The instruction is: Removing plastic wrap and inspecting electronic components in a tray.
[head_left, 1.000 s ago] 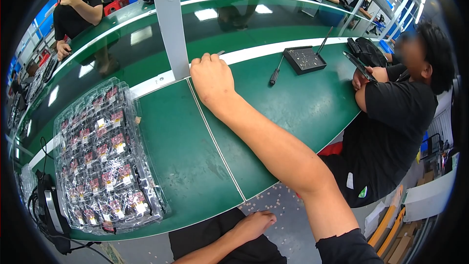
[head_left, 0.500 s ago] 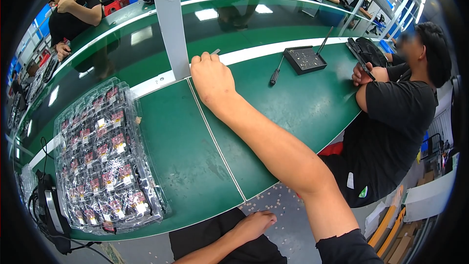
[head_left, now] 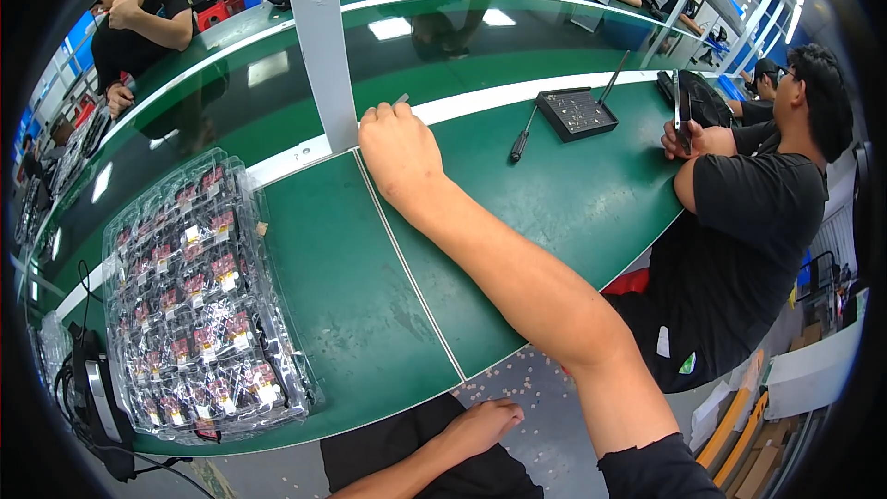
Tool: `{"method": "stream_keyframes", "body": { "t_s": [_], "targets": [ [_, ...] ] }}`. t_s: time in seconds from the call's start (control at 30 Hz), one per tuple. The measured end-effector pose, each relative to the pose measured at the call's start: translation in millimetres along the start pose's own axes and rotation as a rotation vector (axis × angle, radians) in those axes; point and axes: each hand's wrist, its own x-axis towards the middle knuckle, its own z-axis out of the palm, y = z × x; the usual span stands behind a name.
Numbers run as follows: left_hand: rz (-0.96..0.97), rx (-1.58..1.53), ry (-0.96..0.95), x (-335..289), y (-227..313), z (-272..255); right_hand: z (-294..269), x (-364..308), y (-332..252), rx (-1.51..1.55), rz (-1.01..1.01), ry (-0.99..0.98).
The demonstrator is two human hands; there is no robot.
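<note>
My right hand point(head_left: 399, 152) reaches across the green workbench point(head_left: 351, 286) to its far edge, beside the white upright post point(head_left: 321, 46). Its fingers are curled closed round a thin grey metal piece point(head_left: 402, 99), whose tip pokes out past the knuckles. Most of that piece is hidden, so its kind does not show. Low in the picture my left hand point(head_left: 490, 425) lies on my black-clad lap, fingers folded in, with nothing seen in them. Left on the bench lies a stack of clear plastic trays point(head_left: 203, 296) filled with small red, black and white parts.
A black screw tray point(head_left: 591, 131) and a screwdriver point(head_left: 520, 145) lie to the right. Beyond, a seated co-worker point(head_left: 758, 222) holds a phone point(head_left: 683, 106). A black device point(head_left: 102, 397) with cables stands left. A glossy green belt point(head_left: 462, 42) runs behind; more people sit across it.
My right hand has shifted very slightly, and my left hand stays put. The co-worker on the right has raised the phone upright and turned their head.
</note>
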Motion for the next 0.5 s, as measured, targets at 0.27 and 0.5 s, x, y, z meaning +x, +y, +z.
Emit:
{"method": "stream_keyframes", "body": {
  "t_s": [0.27, 0.5],
  "targets": [
    [0.013, -0.004, 0.008, 1.2, 1.0, -0.3, 2.4, -2.3, -7.2, -0.131, -0.053, 0.057],
    [0.006, -0.004, 0.011, -0.3, 1.0, 0.2, -7.3, -6.2, -15.6, -0.155, -0.064, -0.049]
  ]
}}
